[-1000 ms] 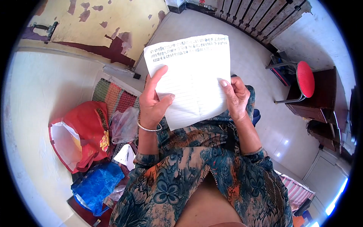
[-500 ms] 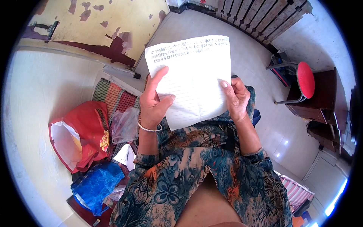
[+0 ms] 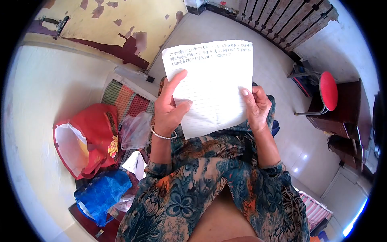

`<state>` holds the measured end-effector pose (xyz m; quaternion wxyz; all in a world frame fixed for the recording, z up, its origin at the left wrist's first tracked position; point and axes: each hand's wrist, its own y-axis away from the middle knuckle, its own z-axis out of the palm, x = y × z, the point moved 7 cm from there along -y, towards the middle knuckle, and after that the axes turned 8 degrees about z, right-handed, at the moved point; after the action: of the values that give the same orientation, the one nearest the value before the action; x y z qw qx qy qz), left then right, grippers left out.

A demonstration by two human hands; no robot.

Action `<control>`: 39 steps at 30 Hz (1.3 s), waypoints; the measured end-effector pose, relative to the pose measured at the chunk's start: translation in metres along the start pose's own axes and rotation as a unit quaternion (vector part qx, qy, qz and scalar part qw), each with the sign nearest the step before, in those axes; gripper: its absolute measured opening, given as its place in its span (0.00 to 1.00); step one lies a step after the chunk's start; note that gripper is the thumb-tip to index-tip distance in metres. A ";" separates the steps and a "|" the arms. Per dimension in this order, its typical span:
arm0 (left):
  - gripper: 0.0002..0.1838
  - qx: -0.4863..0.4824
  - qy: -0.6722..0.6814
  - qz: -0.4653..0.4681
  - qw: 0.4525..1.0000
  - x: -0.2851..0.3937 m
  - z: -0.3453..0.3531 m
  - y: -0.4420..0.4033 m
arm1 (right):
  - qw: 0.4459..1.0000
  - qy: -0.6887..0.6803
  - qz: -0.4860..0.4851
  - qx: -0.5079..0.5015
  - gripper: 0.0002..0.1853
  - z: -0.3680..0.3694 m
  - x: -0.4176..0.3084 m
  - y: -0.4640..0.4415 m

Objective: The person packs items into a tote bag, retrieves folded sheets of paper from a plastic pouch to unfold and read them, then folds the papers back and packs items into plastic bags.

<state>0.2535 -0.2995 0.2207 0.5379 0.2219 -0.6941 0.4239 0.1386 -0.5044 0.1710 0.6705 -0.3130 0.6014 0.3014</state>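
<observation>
- Nearest to me, the seated person wears a loose patterned garment (image 3: 189, 173), dark teal with tan and orange.
- The left hand (image 3: 171, 107), a silvery bracelet (image 3: 163, 136) at its wrist, is clamped on the left edge of the sheet of paper; index finger and thumb lie spread on the front, the other fingers hard to make out.
- The right hand (image 3: 258, 105) pinches the opposite edge, thumb on the front, fingers curled at the side.
- Between the two hands, the sheet of paper (image 3: 211, 97) is held up above the lap, ruled, with dark handwriting across its top lines; I can't read it.
- Beside the person's left arm lie a white piece of paper (image 3: 135, 163), a clear plastic bag (image 3: 135, 131), a blue bag (image 3: 102, 195) and an open red bag (image 3: 96, 129), near a checked woven mat (image 3: 125, 97).
- Across the pale floor (image 3: 292, 141), a red-seated stool (image 3: 328, 91) stands beside a dark brown cabinet (image 3: 350, 103).
- Farthest off are a yellowish door (image 3: 141, 20) with peeling paint and a worn radiator (image 3: 286, 22).
</observation>
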 end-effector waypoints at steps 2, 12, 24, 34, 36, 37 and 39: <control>0.35 -0.010 -0.001 -0.002 1.000 0.000 0.000 0.000 | 1.000 0.007 -0.008 0.004 0.07 0.000 0.000 0.000; 0.34 0.000 -0.003 0.004 1.000 0.000 0.000 0.001 | 1.000 0.011 -0.001 0.001 0.06 -0.001 0.004 0.001; 0.34 -0.010 -0.009 0.001 1.000 0.000 -0.002 0.003 | 0.998 0.005 0.055 -0.028 0.13 0.003 0.005 -0.004; 0.33 0.052 0.072 -0.005 0.996 -0.006 -0.003 0.002 | 0.990 -0.078 0.112 0.019 0.10 -0.003 0.013 -0.009; 0.32 0.083 0.069 0.009 0.994 -0.008 -0.010 0.000 | 0.992 -0.070 0.102 0.030 0.09 -0.006 0.010 -0.008; 0.31 0.081 0.074 -0.020 0.994 -0.013 -0.012 0.002 | 0.992 -0.078 0.099 0.026 0.10 -0.008 0.011 -0.009; 0.29 0.076 0.084 -0.078 0.990 -0.023 -0.013 0.005 | 0.991 -0.095 0.093 0.019 0.12 -0.012 0.016 -0.011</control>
<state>0.2644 -0.2892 0.1977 0.6073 0.2791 -0.5925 0.4497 0.1413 -0.5198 0.1552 0.6996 -0.2130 0.5669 0.3791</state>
